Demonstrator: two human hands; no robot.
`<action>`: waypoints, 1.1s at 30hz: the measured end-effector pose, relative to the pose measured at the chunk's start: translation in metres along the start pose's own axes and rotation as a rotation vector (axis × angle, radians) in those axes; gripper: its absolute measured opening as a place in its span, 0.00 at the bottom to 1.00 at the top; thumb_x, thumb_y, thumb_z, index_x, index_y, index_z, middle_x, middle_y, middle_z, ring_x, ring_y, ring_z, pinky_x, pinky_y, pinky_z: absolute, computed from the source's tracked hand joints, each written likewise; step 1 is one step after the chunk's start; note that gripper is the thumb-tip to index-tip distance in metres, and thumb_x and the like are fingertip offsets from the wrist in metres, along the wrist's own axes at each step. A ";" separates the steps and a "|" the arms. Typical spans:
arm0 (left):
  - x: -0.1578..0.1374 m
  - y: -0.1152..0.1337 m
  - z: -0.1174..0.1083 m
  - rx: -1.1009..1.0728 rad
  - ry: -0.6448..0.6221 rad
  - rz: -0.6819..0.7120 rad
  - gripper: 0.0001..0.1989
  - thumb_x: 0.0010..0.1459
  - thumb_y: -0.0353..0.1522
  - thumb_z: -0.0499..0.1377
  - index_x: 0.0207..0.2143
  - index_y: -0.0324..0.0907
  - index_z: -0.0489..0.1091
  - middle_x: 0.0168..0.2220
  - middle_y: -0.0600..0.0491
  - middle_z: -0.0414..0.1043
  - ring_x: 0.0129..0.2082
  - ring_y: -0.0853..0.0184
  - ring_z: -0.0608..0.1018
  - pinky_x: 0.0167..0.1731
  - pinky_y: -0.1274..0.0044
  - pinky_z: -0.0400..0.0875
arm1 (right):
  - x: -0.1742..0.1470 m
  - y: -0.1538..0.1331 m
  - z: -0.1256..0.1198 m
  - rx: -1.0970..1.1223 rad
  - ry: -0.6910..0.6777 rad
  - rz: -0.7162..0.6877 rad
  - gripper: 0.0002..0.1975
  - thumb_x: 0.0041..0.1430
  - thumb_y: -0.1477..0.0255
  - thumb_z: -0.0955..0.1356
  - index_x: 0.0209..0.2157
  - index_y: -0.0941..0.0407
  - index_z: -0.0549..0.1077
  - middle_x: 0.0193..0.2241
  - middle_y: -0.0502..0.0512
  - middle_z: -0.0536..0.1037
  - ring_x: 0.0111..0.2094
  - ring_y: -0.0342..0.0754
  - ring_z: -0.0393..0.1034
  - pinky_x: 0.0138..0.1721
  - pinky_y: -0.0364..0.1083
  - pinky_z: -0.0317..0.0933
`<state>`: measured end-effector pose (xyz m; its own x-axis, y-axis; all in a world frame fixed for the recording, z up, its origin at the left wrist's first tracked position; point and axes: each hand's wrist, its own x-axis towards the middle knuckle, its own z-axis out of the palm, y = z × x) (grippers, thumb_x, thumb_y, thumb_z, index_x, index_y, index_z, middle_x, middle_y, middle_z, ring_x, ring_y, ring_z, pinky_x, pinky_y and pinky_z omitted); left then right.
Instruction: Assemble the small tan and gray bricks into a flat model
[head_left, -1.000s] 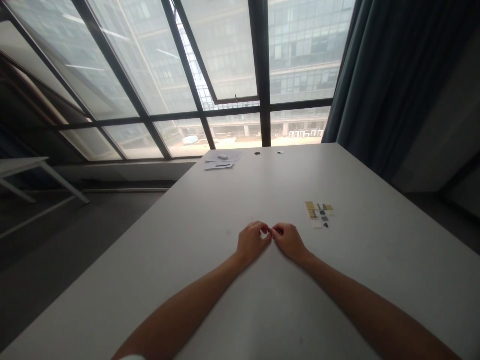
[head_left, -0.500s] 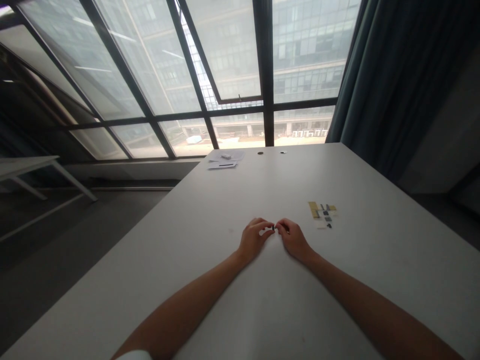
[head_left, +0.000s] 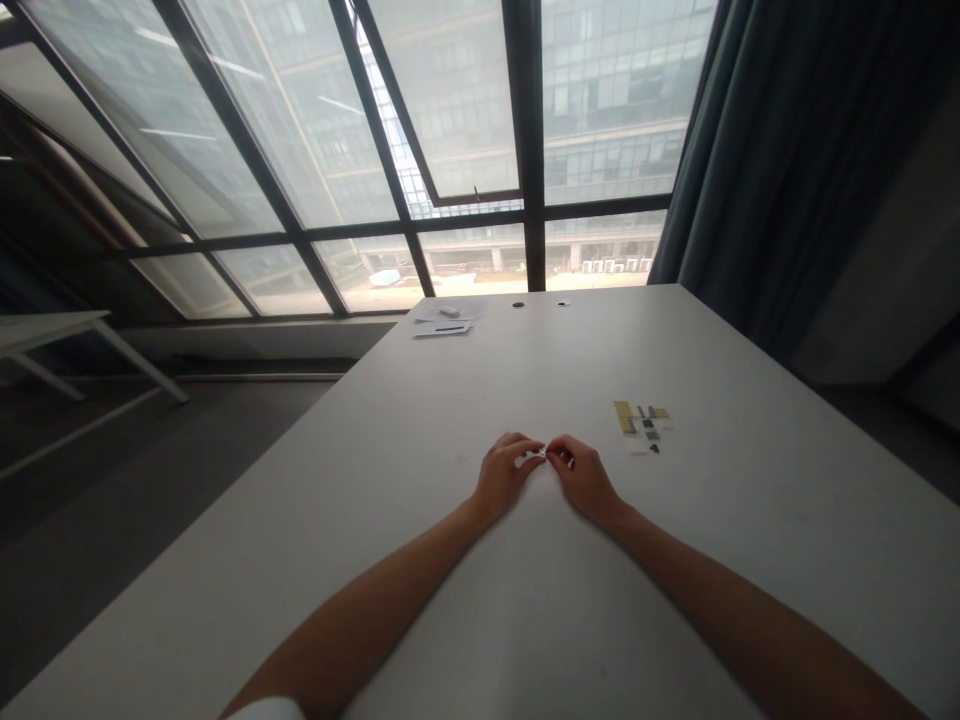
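Note:
Both hands meet over the middle of the white table (head_left: 465,560), fingertips almost touching. My left hand (head_left: 504,472) pinches a tiny piece (head_left: 543,453) between thumb and fingers; it looks pale now, and its kind is too small to make out. Closed in a pinch at the right side of that piece is my right hand (head_left: 583,476); whatever its fingertips hold is hidden. To the right of my hands lies a group of small parts: a yellow strip piece (head_left: 623,417), dark little blocks (head_left: 652,436) and a pale flat piece (head_left: 637,448).
Papers (head_left: 442,328) with a small white object on them lie at the far left of the table. Two small round fittings, one dark (head_left: 518,304), sit near the far edge. Behind stand windows, with a dark curtain (head_left: 750,170) at the right.
The piece between my fingertips showed a dark side before and looks whitish now. My right fingertips have come slightly closer to my left ones. The whole view has shifted slightly.

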<state>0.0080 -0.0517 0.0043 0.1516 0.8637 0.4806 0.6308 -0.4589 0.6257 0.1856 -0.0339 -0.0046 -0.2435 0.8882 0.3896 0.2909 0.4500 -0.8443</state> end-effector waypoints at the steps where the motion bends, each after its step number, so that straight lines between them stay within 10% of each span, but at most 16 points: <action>1: 0.000 -0.001 0.000 0.001 0.002 0.002 0.09 0.61 0.36 0.64 0.42 0.44 0.79 0.37 0.50 0.77 0.38 0.65 0.76 0.43 0.73 0.72 | 0.000 0.000 0.000 -0.002 0.004 0.001 0.06 0.60 0.70 0.65 0.34 0.56 0.74 0.28 0.51 0.77 0.28 0.46 0.67 0.33 0.44 0.60; 33: 0.003 -0.001 -0.001 0.013 -0.032 -0.052 0.06 0.59 0.33 0.64 0.39 0.45 0.78 0.35 0.51 0.76 0.38 0.66 0.75 0.37 0.76 0.70 | 0.002 0.000 -0.001 -0.002 0.000 0.008 0.06 0.59 0.72 0.66 0.33 0.56 0.75 0.27 0.51 0.77 0.28 0.45 0.67 0.33 0.44 0.60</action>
<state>0.0077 -0.0493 0.0055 0.1426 0.8927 0.4276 0.6481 -0.4107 0.6413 0.1858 -0.0327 -0.0033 -0.2410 0.8918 0.3830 0.2950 0.4433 -0.8465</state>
